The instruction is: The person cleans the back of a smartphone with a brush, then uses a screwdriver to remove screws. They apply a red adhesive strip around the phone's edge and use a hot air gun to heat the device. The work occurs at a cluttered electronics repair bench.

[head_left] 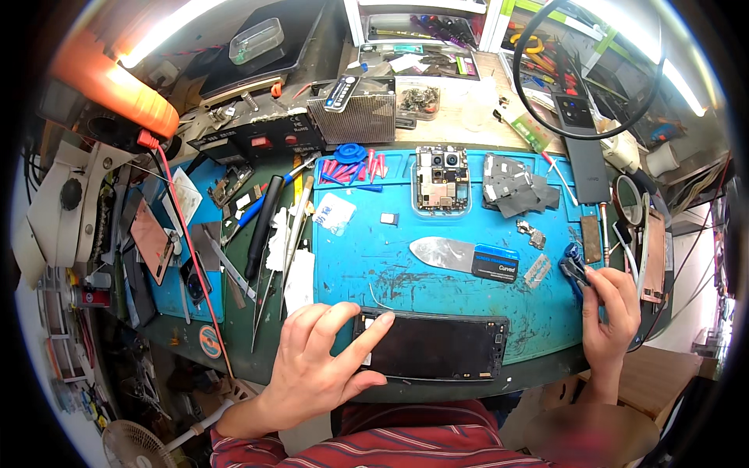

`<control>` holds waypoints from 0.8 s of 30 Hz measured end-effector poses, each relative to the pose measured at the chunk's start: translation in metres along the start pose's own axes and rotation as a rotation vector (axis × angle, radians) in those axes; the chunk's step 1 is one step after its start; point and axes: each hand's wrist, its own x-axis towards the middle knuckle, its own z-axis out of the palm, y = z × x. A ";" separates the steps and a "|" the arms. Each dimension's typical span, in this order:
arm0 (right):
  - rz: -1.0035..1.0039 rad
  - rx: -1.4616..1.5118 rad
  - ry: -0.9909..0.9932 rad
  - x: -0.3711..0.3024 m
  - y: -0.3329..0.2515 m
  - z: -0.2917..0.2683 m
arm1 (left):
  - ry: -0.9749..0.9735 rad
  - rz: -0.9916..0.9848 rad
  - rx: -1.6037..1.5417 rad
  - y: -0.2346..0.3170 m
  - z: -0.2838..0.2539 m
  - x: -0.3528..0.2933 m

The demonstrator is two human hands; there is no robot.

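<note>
A dark phone frame with its screen (pixel 437 347) lies near the bench's front edge. My left hand (pixel 320 351) has its fingers spread and holds nothing; its index fingertip touches the phone's upper left corner. Beside that corner a thin pale strip (pixel 380 298) curls on the blue mat (pixel 343 265). At the mat's right edge my right hand (pixel 610 316) pinches a small dark blue tool (pixel 574 269), whose exact kind I cannot make out. Further in lie a metal blade (pixel 445 253) with a blue and black holder (pixel 495 263), and a small perforated metal plate (pixel 537 271).
A phone circuit board with cameras (pixel 441 179) sits in a clear tray beyond the blade. Grey sheets (pixel 519 187) are piled to its right, pink and blue tips (pixel 351 168) to its left. Tweezers and a black-handled tool (pixel 265 226) line the left; a red cable (pixel 195 265) crosses there.
</note>
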 end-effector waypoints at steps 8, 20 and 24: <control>-0.029 -0.068 -0.089 0.012 -0.004 -0.002 | 0.231 -0.035 0.011 -0.005 0.003 -0.001; 0.043 -0.388 -0.006 0.001 0.042 -0.015 | 0.172 -0.052 -0.212 0.011 -0.006 0.003; 0.170 -0.240 0.039 -0.008 0.034 -0.023 | 0.247 -0.187 -0.130 0.037 0.009 -0.015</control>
